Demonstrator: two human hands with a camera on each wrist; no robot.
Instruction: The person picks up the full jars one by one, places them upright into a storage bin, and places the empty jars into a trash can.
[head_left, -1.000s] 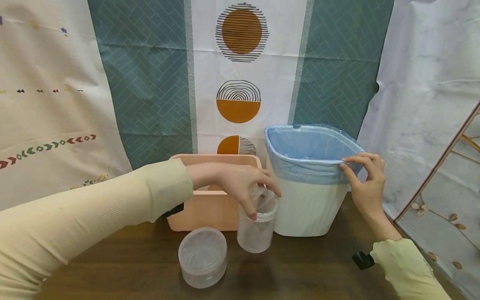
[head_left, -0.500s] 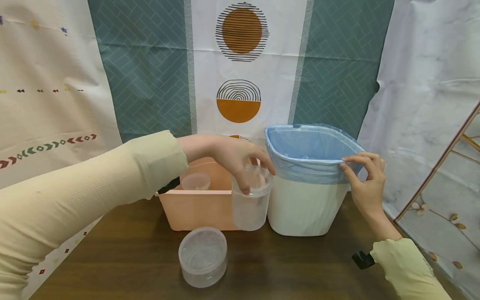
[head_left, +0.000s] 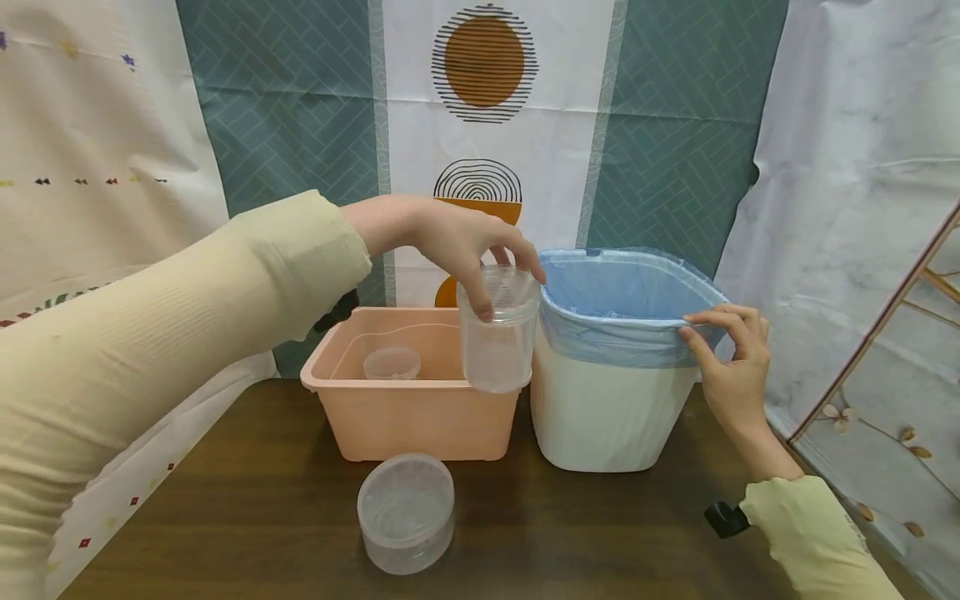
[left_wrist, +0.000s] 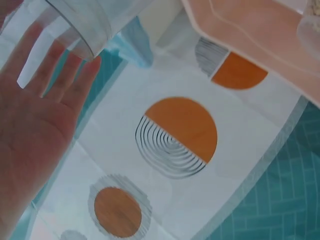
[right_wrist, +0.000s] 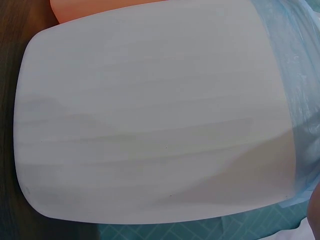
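My left hand (head_left: 468, 242) grips a clear plastic jar (head_left: 498, 346) from above, thumb and fingers round its rim. The jar hangs upright in the air, overlapping the right end of the peach bin (head_left: 420, 421) in the head view. In the left wrist view the fingertips lie along the rim of the jar (left_wrist: 100, 25). My right hand (head_left: 738, 367) pinches the front right rim of a white trash can (head_left: 607, 417), where a blue liner bag (head_left: 622, 343) folds over the edge. On the table in front stands a shorter, round clear container (head_left: 405, 521).
Inside the peach bin sits another round clear container (head_left: 392, 364). The dark wooden table (head_left: 262, 500) runs under everything. Patterned cloth (head_left: 300, 167) hangs behind, with a pale marbled sheet (head_left: 840, 208) along the right side.
My left hand has raised the jar from low in front of the trash can and peach bin up to rim height, slightly leftward. The right hand stays at the rim.
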